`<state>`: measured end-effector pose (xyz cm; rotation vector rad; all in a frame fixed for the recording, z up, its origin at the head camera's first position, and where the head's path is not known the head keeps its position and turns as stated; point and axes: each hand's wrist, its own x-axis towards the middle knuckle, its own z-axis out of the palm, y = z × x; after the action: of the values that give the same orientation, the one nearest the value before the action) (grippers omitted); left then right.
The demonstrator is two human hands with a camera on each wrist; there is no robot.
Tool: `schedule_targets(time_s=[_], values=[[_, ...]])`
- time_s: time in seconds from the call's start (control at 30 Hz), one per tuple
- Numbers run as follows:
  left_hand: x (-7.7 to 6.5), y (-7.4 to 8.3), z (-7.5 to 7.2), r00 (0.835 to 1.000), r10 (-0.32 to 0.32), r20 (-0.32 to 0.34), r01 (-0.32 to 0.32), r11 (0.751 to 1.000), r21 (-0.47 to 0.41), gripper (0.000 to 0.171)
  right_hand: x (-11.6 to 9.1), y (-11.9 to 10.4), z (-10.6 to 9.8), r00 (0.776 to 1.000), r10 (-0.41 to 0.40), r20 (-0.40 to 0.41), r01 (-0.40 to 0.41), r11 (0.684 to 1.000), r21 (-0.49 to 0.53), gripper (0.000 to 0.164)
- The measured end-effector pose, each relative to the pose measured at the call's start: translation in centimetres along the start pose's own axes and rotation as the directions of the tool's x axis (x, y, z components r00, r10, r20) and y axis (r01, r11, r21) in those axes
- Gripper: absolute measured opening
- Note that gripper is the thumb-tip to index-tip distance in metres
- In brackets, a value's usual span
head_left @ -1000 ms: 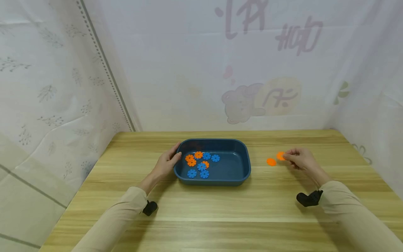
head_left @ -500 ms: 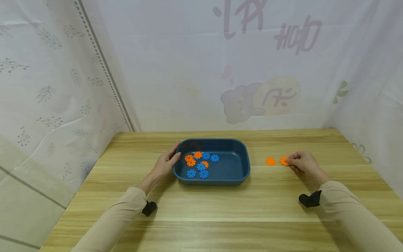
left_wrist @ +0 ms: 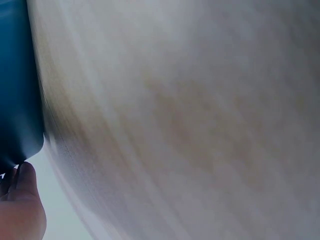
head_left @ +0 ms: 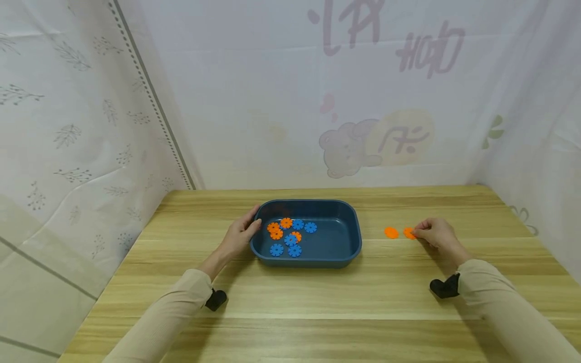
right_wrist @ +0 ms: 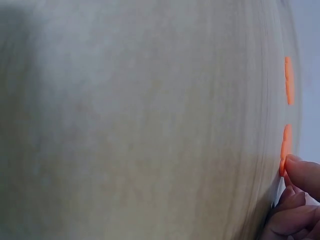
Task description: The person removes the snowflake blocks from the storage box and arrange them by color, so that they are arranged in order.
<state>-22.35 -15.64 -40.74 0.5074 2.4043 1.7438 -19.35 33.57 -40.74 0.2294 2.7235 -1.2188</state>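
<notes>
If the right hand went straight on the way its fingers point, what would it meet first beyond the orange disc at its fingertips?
Probably the other orange disc, lying between the right hand and the tray, though height is unclear.

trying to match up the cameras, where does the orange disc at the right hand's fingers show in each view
Head: the orange disc is right of centre, past the tray, at the right hand.
Left wrist: not in it.
Right wrist: the orange disc is near the right edge, just below mid-height, under the other disc.
Shared landmark: the wooden tabletop, in all three.
</notes>
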Motion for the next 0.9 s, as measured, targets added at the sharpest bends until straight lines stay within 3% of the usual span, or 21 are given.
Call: schedule_targets(time_s=[0.37, 0.53, 0.73, 0.9], values=[[0.0, -0.1, 0.0, 1.000, 0.012, -0.006, -0.012, 1.000, 0.028, 0.053, -0.9, -1.6, -0.2, 0.999, -0.043, -0.012, 0.043, 0.999, 0.012, 0.031], [0.0, 0.0, -0.1, 1.000, 0.007, -0.008, -0.007, 1.000, 0.004, 0.053, -1.3, -5.7, 0.7, 0.996, -0.070, 0.048, 0.063, 0.988, 0.138, 0.035], [0.0, 0.1, 0.0, 1.000, 0.003, -0.017, -0.002, 1.000, 0.027, 0.052, -1.8, -12.0, 4.5, 0.977, -0.171, 0.125, 0.115, 0.925, 0.363, 0.034], [0.0, 0.1, 0.2, 1.000, -0.002, -0.024, 0.003, 0.999, 0.033, 0.052, -1.3, -15.8, 8.4, 0.957, -0.208, 0.204, 0.124, 0.924, 0.361, 0.030]])
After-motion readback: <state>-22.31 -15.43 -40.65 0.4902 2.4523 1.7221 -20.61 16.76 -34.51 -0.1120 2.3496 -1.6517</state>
